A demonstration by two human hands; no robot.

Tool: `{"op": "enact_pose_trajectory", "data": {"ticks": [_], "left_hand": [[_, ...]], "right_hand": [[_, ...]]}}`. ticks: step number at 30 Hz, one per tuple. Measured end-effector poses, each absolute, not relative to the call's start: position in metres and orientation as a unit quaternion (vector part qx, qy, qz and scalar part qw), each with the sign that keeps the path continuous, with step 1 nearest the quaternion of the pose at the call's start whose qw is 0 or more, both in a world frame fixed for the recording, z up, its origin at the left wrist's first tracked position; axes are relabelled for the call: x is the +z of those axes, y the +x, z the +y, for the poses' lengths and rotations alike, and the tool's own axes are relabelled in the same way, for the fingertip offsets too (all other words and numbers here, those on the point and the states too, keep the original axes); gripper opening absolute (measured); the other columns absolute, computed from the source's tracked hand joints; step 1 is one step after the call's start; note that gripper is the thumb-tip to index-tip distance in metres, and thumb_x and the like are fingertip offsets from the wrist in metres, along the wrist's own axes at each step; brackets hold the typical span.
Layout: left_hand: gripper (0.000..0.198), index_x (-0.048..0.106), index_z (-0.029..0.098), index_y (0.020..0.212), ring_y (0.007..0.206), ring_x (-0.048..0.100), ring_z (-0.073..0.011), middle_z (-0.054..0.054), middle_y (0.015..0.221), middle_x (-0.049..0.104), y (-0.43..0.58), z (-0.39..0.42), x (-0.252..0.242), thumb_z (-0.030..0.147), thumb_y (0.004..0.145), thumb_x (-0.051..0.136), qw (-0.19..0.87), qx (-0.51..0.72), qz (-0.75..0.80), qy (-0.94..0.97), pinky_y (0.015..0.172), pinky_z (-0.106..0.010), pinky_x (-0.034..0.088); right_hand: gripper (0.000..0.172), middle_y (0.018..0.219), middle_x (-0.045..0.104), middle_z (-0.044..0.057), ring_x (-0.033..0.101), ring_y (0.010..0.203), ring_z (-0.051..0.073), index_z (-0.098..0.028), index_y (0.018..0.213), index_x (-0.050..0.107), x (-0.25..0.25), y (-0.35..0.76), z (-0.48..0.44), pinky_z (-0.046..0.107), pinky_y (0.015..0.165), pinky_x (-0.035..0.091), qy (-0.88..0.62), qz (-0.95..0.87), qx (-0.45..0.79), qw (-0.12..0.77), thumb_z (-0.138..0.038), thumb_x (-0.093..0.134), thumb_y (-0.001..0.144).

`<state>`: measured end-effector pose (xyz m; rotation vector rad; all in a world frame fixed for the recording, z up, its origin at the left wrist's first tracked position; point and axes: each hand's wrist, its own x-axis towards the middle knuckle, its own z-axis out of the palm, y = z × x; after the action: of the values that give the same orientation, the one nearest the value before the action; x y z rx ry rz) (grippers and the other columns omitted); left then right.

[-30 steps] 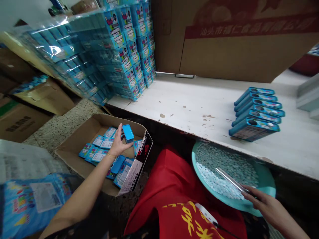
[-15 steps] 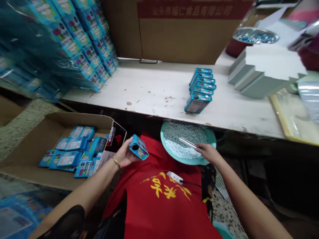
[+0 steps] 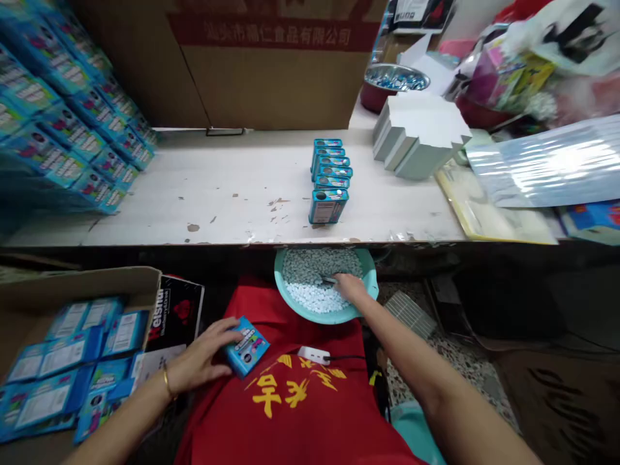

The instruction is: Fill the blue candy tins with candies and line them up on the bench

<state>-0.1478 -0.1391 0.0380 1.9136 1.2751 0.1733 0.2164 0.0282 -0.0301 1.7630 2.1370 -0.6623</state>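
Note:
My left hand (image 3: 210, 355) is closed around a small blue candy box (image 3: 248, 347) with a printed face. It holds the box low, over the red apron (image 3: 300, 426). My right hand (image 3: 349, 288) reaches into a turquoise basin (image 3: 325, 316) full of small white pellets (image 3: 314, 297) that look like mints. Its fingers grip a thin metal scoop (image 3: 329, 280), whose front end is sunk among the pellets. On the white bench stands a row of several similar upright blue boxes (image 3: 328, 206).
At left, a cardboard carton (image 3: 121, 278) contains several blue boxes. Wrapped stacks of blue boxes (image 3: 72, 135) and a large carton (image 3: 271, 84) stand on the bench (image 3: 232, 213). White card stacks (image 3: 421, 132) and a bowl of shiny blue pieces (image 3: 375, 97) are at right.
My view has swung right. The scoop has gone down into the pellets with my right hand. My left hand has lowered the blue box and turned its printed face up.

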Motion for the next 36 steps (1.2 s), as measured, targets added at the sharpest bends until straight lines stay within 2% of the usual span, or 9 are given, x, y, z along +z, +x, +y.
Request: {"op": "enact_pose_trajectory", "data": {"ticks": [4,7,12,15,19,24,30,33,36], "left_hand": [[0.065,0.041,0.033,0.124,0.122,0.035,-0.0262,-0.005,0.131,0.043,-0.129,-0.14,0.023,0.007,0.066,0.053,0.277,-0.044,0.482,0.83,0.101,-0.051,0.024],[0.063,0.037,0.033,0.127,0.119,0.039,-0.0265,-0.006,0.13,0.044,-0.122,-0.127,0.021,0.011,0.07,0.051,0.271,-0.045,0.484,0.831,0.097,-0.048,0.031],[0.04,0.041,0.023,0.121,0.107,0.048,-0.0206,-0.008,0.119,0.052,-0.114,-0.089,0.043,0.025,0.081,0.045,0.386,0.134,0.509,0.758,0.093,-0.037,0.038],[0.038,0.041,0.018,0.117,0.096,0.054,-0.0174,-0.008,0.107,0.056,-0.087,-0.063,0.052,0.031,0.081,0.045,0.448,0.252,0.525,0.678,0.087,-0.032,0.042],[0.041,0.044,0.015,0.113,0.091,0.054,-0.0173,-0.006,0.1,0.057,-0.04,-0.028,0.038,0.035,0.077,0.051,0.434,0.324,0.525,0.657,0.085,-0.031,0.043],[0.042,0.043,0.014,0.115,0.094,0.053,-0.018,-0.008,0.104,0.056,-0.005,0.003,0.008,0.027,0.076,0.05,0.39,0.321,0.506,0.699,0.087,-0.032,0.041],[0.043,0.044,0.015,0.116,0.105,0.049,-0.02,-0.009,0.114,0.053,0.009,0.008,-0.002,0.018,0.073,0.048,0.33,0.288,0.472,0.765,0.093,-0.035,0.037],[0.043,0.044,0.014,0.117,0.105,0.048,-0.0209,-0.01,0.115,0.053,0.014,0.005,-0.004,0.018,0.074,0.047,0.303,0.275,0.473,0.781,0.094,-0.036,0.037],[0.043,0.043,0.015,0.117,0.105,0.048,-0.0216,-0.01,0.115,0.053,0.014,0.004,-0.008,0.018,0.075,0.046,0.289,0.272,0.478,0.783,0.093,-0.037,0.037]], "right_hand": [[0.039,0.105,0.063,0.01,0.057,0.099,0.02,-0.023,0.12,0.051,-0.067,0.175,0.031,0.026,0.082,0.04,0.617,0.726,-0.289,0.094,-0.024,0.044,0.082],[0.039,0.108,0.061,0.009,0.055,0.1,0.021,-0.02,0.119,0.052,-0.078,0.171,0.033,0.027,0.083,0.04,0.609,0.721,-0.328,0.045,-0.026,0.046,0.081],[0.034,0.108,0.061,0.005,0.055,0.099,0.018,-0.018,0.113,0.055,-0.059,0.207,0.031,0.027,0.084,0.041,0.576,0.725,-0.375,-0.042,-0.024,0.048,0.08],[0.034,0.102,0.063,0.004,0.056,0.093,0.018,-0.016,0.11,0.057,-0.025,0.232,0.032,0.029,0.083,0.042,0.537,0.723,-0.419,-0.115,-0.02,0.051,0.076],[0.033,0.097,0.064,0.005,0.056,0.091,0.019,-0.015,0.106,0.059,0.032,0.254,0.036,0.031,0.083,0.042,0.5,0.733,-0.434,-0.154,-0.022,0.053,0.075],[0.032,0.099,0.064,0.004,0.057,0.091,0.018,-0.017,0.105,0.061,0.086,0.257,0.04,0.028,0.081,0.043,0.473,0.773,-0.415,-0.082,-0.023,0.053,0.075],[0.03,0.092,0.066,0.006,0.059,0.088,0.023,-0.024,0.103,0.062,0.122,0.227,0.041,0.032,0.075,0.044,0.509,0.83,-0.197,0.112,-0.032,0.054,0.075],[0.029,0.092,0.065,0.012,0.06,0.085,0.025,-0.02,0.097,0.064,0.135,0.202,0.038,0.034,0.071,0.045,0.494,0.843,-0.125,0.176,-0.034,0.049,0.077],[0.028,0.09,0.065,0.015,0.061,0.083,0.027,-0.015,0.093,0.064,0.146,0.191,0.035,0.035,0.069,0.045,0.478,0.852,-0.091,0.192,-0.029,0.046,0.078]]}}
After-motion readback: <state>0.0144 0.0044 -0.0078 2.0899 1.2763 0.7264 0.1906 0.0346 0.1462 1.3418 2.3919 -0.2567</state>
